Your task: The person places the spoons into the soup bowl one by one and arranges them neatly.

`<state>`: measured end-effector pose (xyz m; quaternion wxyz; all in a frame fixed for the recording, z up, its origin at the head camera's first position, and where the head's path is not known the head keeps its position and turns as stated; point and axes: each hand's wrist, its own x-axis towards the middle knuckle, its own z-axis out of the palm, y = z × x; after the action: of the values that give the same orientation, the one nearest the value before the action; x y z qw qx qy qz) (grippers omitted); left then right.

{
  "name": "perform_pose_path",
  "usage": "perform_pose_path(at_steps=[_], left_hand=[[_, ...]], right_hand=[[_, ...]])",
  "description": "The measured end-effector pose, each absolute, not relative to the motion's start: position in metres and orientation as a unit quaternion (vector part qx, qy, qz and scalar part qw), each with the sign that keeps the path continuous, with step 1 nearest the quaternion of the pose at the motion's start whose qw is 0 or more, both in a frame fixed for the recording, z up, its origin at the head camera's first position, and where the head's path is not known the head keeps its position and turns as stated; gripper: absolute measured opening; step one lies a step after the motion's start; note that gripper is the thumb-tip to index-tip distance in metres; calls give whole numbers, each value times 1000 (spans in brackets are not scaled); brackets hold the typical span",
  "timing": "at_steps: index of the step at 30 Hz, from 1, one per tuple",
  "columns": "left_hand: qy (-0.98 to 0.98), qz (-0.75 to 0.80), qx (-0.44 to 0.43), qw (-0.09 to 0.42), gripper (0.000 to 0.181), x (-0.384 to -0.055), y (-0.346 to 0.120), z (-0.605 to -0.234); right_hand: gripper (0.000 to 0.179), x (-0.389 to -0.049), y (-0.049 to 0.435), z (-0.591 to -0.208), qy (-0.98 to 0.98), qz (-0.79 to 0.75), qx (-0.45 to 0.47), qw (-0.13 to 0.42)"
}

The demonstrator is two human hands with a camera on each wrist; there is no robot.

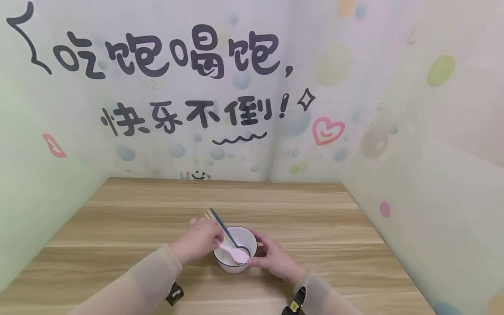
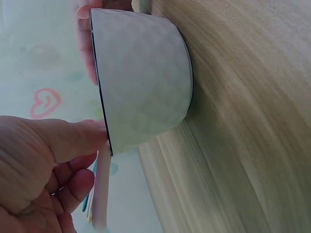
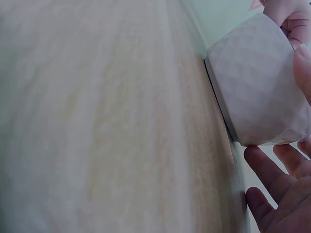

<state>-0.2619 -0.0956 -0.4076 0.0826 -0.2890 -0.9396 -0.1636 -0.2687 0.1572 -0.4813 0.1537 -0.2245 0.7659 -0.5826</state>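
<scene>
A white bowl (image 1: 231, 268) with a dark rim stands upright on the table; its faceted outer wall fills much of the left wrist view. My left hand (image 1: 198, 238) is at the bowl's left rim and pinches the handle of a pale pink spoon (image 1: 239, 255), whose head lies over the bowl's opening. Around the bowl's right side curls my right hand (image 1: 275, 261), thumb at the near rim and fingers along the far wall. A dark blue-green utensil (image 1: 222, 225) with a curved end leans in the bowl. Beside it, slim yellow and pale handles (image 1: 207, 215) stick out past my left fingers.
The wood-grain table (image 1: 157, 197) runs back to a printed curtain (image 1: 252, 162) with black lettering. Pale side walls (image 1: 453, 210) stand left and right. Dark straps (image 1: 300, 297) sit at both wrists.
</scene>
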Motion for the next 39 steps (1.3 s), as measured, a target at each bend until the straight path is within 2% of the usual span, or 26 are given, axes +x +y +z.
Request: perform_pose_path(at_steps=[20,28,36,39], left_hand=[[-937,-183,-278,106,16,-260,-101,-414],[-936,-241,-238,96,15,-257,-103,-416],[-912,-324,-221,122,18,-249,-114,-420],[-899,-354,-218,137,19,-244,-121,-421]], right_hand=[[87,-267,158,-479,772,-573,-225,158],[87,-268,161,-479,771,-571,-228,164],[90,-263,170,-473,799,-527,-250,146],[88,-259,176,-467,826,-491,-249,121]])
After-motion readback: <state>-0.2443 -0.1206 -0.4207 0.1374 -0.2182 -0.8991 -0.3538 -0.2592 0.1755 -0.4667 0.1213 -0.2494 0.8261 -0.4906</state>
